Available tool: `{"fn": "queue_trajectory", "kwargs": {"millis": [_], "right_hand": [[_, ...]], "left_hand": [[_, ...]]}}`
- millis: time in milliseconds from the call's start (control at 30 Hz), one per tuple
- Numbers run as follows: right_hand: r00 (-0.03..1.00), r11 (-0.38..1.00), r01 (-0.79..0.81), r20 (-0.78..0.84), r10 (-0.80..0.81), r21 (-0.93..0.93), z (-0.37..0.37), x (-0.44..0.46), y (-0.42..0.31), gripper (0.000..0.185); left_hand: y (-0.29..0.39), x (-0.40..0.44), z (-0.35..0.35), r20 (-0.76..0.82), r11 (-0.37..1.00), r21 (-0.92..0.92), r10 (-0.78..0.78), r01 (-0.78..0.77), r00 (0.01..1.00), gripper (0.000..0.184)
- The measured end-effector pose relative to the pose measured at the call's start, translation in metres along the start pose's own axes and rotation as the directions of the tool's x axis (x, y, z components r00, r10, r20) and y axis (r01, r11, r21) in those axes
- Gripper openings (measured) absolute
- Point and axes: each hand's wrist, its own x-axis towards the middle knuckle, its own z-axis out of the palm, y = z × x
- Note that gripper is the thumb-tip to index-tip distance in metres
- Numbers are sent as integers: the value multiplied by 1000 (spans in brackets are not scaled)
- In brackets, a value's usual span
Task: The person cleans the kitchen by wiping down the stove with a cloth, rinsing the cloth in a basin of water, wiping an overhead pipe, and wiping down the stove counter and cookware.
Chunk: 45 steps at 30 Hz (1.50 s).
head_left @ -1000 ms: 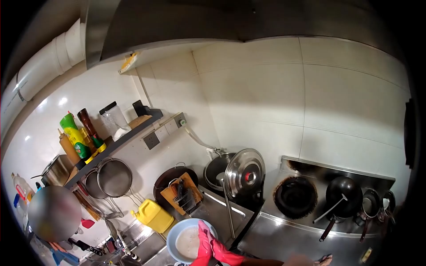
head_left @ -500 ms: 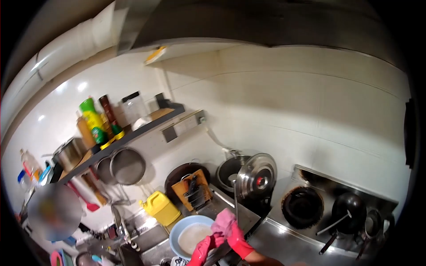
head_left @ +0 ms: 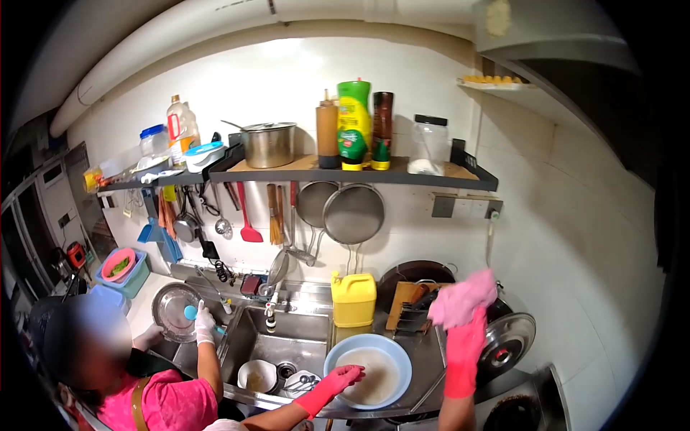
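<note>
While a co-worker (head_left: 172, 402), well left of the left hand, handles a round metal lid (head_left: 172, 309), the sink (head_left: 259, 323) lies between, a white bowl (head_left: 269, 369) in it.

Left hand (head_left: 350, 373): pink-gloved, over the left side of a blue basin (head_left: 405, 370). Fingers close together, nothing seen in them; whether they pinch anything, cannot tell. Cloudy liquid (head_left: 379, 377) below and right of it.

Yellow jug (head_left: 353, 302): beyond the left hand, behind the basin. Knife rack (head_left: 415, 316): left of the right hand, farther back.

Right hand (head_left: 469, 334): raised, pink-gloved, fingers gathered on a pink cloth (head_left: 463, 298), which sits at its top, clear of the basin. Pot lid (head_left: 514, 334): just right of that hand, tilted.

Risks, my judgement: a loosening grip could drop the cloth; a rightward swing could catch the tilted lid; the left hand bumping the basin could slop liquid onto the desk (head_left: 428, 359).

Cloth: bunched, long axis slanting lower left to upper right, upper end pointing away from the left hand.
</note>
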Motion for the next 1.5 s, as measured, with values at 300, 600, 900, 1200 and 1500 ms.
{"fn": "queue_trajectory", "kwargs": {"millis": [300,600,900,1200,1500], "right_hand": [[798,774,523,524,-297,-357,330,187,52,41],[555,88,643,384,-738,-761,579,409,85,50],[621,479,737,757,-203,-476,677,432,199,57],[248,380,923,845,-474,-57,692,429,273,15],[180,830,530,935,-307,170,754,541,226,18]], "left_hand": [[72,47,-64,541,977,212,-124,7,832,40],[171,68,-86,762,927,334,-157,-173,628,36],[172,97,-132,762,921,369,-222,-126,609,35],[189,111,-138,786,923,365,-234,-123,573,36],[200,112,-151,806,931,330,-192,-155,560,36]]}}
